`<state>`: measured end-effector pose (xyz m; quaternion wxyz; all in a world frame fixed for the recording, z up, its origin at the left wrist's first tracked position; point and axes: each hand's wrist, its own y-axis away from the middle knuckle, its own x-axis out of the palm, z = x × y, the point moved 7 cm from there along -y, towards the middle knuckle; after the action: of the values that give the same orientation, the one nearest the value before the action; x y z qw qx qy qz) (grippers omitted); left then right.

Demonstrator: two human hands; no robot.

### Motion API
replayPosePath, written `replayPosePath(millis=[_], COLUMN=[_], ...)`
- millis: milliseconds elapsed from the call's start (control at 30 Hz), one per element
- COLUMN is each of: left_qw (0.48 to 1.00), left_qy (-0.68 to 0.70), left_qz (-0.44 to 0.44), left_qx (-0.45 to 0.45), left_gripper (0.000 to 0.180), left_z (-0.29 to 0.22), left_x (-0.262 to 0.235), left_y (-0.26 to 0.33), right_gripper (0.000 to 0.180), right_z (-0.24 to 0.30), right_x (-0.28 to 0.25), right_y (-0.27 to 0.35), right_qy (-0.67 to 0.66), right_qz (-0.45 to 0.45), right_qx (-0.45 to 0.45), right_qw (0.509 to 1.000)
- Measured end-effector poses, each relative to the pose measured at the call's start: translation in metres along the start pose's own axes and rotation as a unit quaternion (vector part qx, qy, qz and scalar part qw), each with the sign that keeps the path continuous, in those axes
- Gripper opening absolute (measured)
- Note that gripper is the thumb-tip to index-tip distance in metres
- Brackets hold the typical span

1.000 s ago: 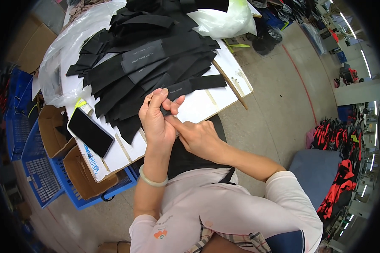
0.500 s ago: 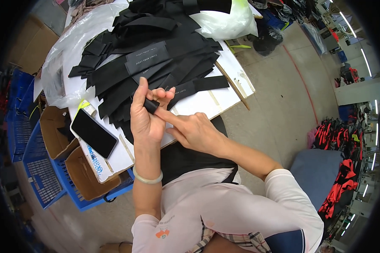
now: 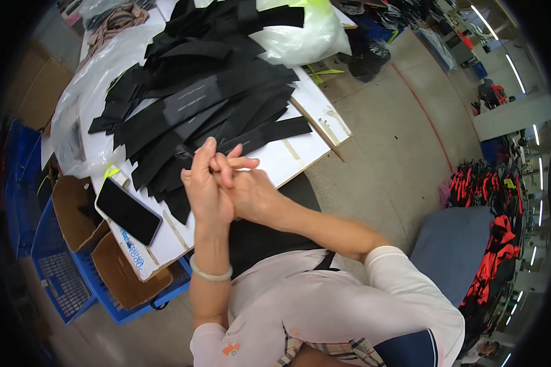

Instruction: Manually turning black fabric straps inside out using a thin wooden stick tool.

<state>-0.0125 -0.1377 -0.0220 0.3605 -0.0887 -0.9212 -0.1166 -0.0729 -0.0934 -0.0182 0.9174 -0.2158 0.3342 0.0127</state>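
Note:
My left hand [image 3: 209, 186] and my right hand [image 3: 251, 194] are pressed together over the near edge of the table. The left fingers bend across the back of the right hand. Most of the right fingers are hidden behind the left palm. A small dark piece [image 3: 182, 151] shows beside the left fingertips, blurred, and I cannot tell which hand has it. Beyond the hands lies a heap of black fabric strips [image 3: 226, 79], some with small printed labels. A pale bangle [image 3: 210, 269] circles my left wrist.
A phone [image 3: 128, 211] lies on the white table [image 3: 315, 104] at the left. Clear plastic [image 3: 73, 122] and a white plastic bag [image 3: 306, 40] flank the heap. A wooden stick [image 3: 317, 129] runs along the right edge. Blue crates [image 3: 61, 275] and open cardboard boxes [image 3: 128, 269] stand lower left.
The right index finger was pushed into a small black fabric loop at the left hand; now the hands are closed together and the loop is mostly hidden. The view has shifted slightly.

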Motion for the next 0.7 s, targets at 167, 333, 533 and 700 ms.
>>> replayPosePath(millis=[167, 333, 533, 700], left_qw=[0.991, 0.969, 0.925, 0.914], left_qy=[0.096, 0.205, 0.265, 0.279], left_qz=[-0.011, 0.014, 0.009, -0.064], left_qx=[-0.091, -0.140, -0.272, -0.287], left_gripper=[0.022, 0.022, 0.041, 0.044], left_z=[0.008, 0.005, 0.054, 0.059], left_x=[-0.012, -0.006, 0.036, 0.027], left_y=[-0.018, -0.028, -0.026, -0.040], right_gripper=[0.029, 0.023, 0.017, 0.014], right_z=[-0.007, -0.102, -0.133, -0.115], right_x=[-0.040, -0.143, -0.159, -0.211], right_y=[0.001, 0.068, 0.124, 0.233], right_qy=[0.028, 0.338, 0.311, 0.038], right_qz=[-0.047, -0.181, -0.184, -0.249], right_qx=[0.029, 0.188, 0.164, 0.359], right_qw=[0.998, 0.904, 0.918, 0.899])
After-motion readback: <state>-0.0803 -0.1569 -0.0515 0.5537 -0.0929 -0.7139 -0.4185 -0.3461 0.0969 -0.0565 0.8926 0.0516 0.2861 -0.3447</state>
